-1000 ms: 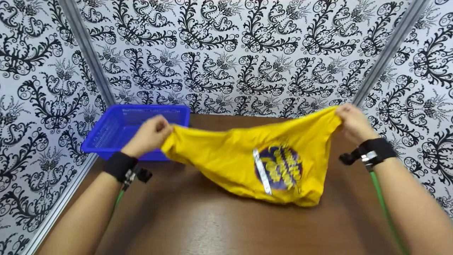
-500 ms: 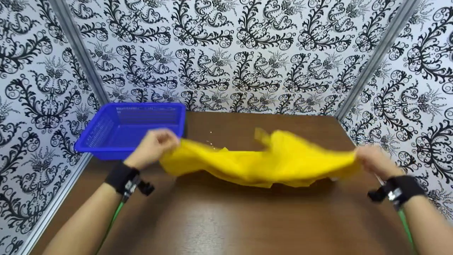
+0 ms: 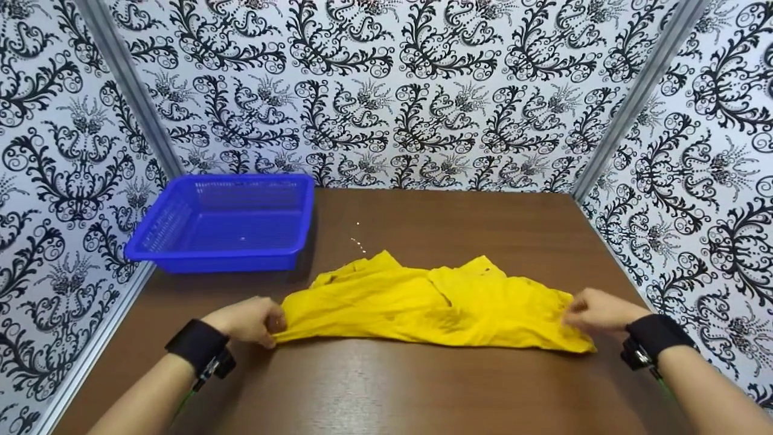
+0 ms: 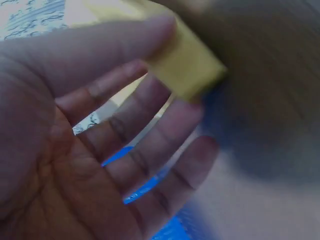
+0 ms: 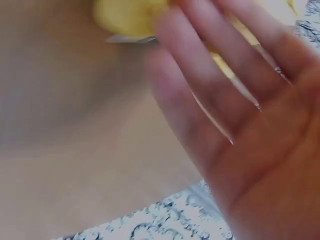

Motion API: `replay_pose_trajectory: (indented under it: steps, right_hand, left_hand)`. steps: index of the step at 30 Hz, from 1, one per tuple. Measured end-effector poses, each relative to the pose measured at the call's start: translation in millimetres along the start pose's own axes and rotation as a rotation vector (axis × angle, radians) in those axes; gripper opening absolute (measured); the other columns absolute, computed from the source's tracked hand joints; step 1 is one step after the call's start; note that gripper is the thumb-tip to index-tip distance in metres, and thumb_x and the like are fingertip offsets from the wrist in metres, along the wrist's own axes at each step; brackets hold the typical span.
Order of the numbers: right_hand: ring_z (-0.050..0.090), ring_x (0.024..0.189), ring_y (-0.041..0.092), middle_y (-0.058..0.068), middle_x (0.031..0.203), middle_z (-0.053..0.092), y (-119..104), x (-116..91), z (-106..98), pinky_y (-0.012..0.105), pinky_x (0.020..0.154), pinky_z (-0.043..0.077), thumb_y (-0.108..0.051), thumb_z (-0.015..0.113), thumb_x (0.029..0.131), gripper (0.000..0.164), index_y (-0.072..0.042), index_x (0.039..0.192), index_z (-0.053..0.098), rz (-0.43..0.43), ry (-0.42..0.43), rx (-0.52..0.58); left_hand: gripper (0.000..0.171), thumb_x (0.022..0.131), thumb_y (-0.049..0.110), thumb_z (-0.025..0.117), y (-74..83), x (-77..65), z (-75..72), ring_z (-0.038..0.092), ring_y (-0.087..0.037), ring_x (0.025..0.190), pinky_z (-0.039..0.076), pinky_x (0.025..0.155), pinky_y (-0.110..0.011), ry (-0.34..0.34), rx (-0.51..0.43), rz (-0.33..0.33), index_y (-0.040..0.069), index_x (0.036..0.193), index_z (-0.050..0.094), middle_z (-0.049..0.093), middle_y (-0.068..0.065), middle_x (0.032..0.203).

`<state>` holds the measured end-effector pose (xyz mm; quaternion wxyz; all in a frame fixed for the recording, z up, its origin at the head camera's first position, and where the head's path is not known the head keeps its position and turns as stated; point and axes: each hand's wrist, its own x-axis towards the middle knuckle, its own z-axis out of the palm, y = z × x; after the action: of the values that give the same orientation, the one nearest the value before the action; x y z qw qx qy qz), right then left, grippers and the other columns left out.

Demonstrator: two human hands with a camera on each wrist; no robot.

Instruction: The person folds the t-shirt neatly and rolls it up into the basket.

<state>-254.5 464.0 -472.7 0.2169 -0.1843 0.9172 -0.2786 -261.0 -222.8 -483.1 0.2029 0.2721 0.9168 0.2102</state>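
Observation:
A yellow T-shirt (image 3: 392, 302) lies bunched in a wide strip across the brown table, its printed side out of sight. At its left end my left hand (image 3: 250, 320) pinches a corner; the left wrist view shows the thumb over the yellow cloth (image 4: 187, 65) with fingertips behind it. My right hand (image 3: 604, 311) is at the opposite end, fingertips at the fabric while the near right corner lies loose below them. In the right wrist view its fingers (image 5: 220, 75) are nearly straight, and some yellow cloth (image 5: 130, 17) shows beyond them.
A blue plastic basket (image 3: 220, 260) with slotted sides stands at the back left of the table (image 3: 386, 393). Patterned black-and-white walls (image 3: 386, 90) enclose the back and both sides. Both wrists wear black bands (image 3: 199, 347).
The T-shirt, held up and spread with its round print showing, has swung down onto the table. Both hands have lowered with it, and the right fingers have loosened.

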Motion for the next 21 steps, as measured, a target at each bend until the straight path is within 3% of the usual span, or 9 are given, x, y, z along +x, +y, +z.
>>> replay_pose_trajectory:
  steps: [4, 7, 8, 10, 13, 15, 18, 21]
  right_hand:
    - [0.063, 0.071, 0.017, 0.01, 0.099, 0.071, -21.6, 25.0, -1.1, 0.029, 0.06, 0.052, -0.034, 0.066, 0.093, 0.037, -0.002, 0.111, 0.069, 0.003, 0.172, -0.056]
    - [0.061, 0.071, 0.018, 0.018, 0.108, 0.069, -40.0, 45.3, 1.8, 0.031, 0.063, 0.053, -0.038, 0.064, 0.094, 0.05, 0.006, 0.119, 0.063, 0.052, 0.204, -0.02]
    - [0.059, 0.067, 0.017, 0.019, 0.107, 0.069, -45.8, 51.3, 2.5, 0.031, 0.065, 0.052, -0.039, 0.063, 0.095, 0.054, 0.008, 0.121, 0.061, 0.079, 0.207, -0.012]
    - [0.052, 0.058, 0.011, 0.013, 0.088, 0.068, -54.9, 61.8, 3.4, 0.028, 0.062, 0.048, -0.042, 0.06, 0.096, 0.061, 0.013, 0.124, 0.057, 0.151, 0.196, 0.009]
    - [0.034, 0.044, 0.009, -0.001, 0.059, 0.049, -64.0, 71.7, 3.8, 0.026, 0.051, 0.038, -0.039, 0.057, 0.098, 0.057, 0.014, 0.119, 0.058, 0.249, 0.168, 0.049]
    - [0.028, 0.041, 0.009, -0.004, 0.052, 0.034, -66.3, 75.1, 4.1, 0.025, 0.046, 0.032, -0.035, 0.058, 0.097, 0.047, 0.009, 0.112, 0.064, 0.29, 0.16, 0.065]
    - [0.035, 0.045, 0.011, -0.003, 0.056, 0.044, -66.1, 78.3, 4.9, 0.026, 0.047, 0.035, -0.027, 0.062, 0.095, 0.031, 0.002, 0.103, 0.07, 0.285, 0.18, 0.041]
    - [0.047, 0.056, 0.015, 0.005, 0.072, 0.06, -65.0, 80.9, 5.6, 0.028, 0.052, 0.041, -0.022, 0.066, 0.092, 0.024, -0.001, 0.098, 0.073, 0.262, 0.247, -0.006]
  left_hand:
    - [0.027, 0.072, 0.01, 0.084, -5.8, -1.4, 9.8, 0.052, -0.016, 0.077, 0.044, 0.069, -0.034, 0.038, 0.021, 0.02, 0.014, 0.095, 0.07, 0.058, -0.001, 0.082]
    - [0.021, 0.073, 0.011, 0.083, -11.1, -2.3, 14.4, 0.048, -0.015, 0.074, 0.04, 0.067, -0.031, 0.094, 0.063, 0.083, 0.015, 0.086, 0.068, 0.054, 0.0, 0.08]
    - [0.02, 0.072, 0.011, 0.083, -12.9, -2.7, 15.5, 0.047, -0.014, 0.073, 0.039, 0.066, -0.03, 0.112, 0.075, 0.1, 0.016, 0.083, 0.067, 0.053, 0.001, 0.08]
    - [0.02, 0.072, 0.011, 0.083, -16.1, -3.4, 17.0, 0.045, -0.011, 0.071, 0.037, 0.064, -0.028, 0.141, 0.095, 0.137, 0.017, 0.079, 0.065, 0.05, 0.001, 0.079]
    - [0.017, 0.072, 0.012, 0.082, -19.5, -3.4, 18.3, 0.045, -0.009, 0.068, 0.038, 0.063, -0.025, 0.17, 0.096, 0.186, 0.016, 0.076, 0.066, 0.05, 0.003, 0.076]
    - [0.015, 0.073, 0.012, 0.082, -20.7, -2.8, 18.2, 0.046, -0.007, 0.068, 0.039, 0.063, -0.024, 0.187, 0.083, 0.213, 0.016, 0.075, 0.067, 0.051, 0.004, 0.075]
    - [0.011, 0.075, 0.01, 0.08, -21.2, -2.1, 16.4, 0.048, -0.006, 0.069, 0.042, 0.064, -0.023, 0.21, 0.036, 0.241, 0.015, 0.076, 0.07, 0.054, 0.007, 0.076]
    - [0.007, 0.079, 0.009, 0.077, -20.7, -2.5, 12.2, 0.051, -0.006, 0.072, 0.043, 0.066, -0.023, 0.215, -0.042, 0.256, 0.014, 0.08, 0.072, 0.059, 0.007, 0.079]
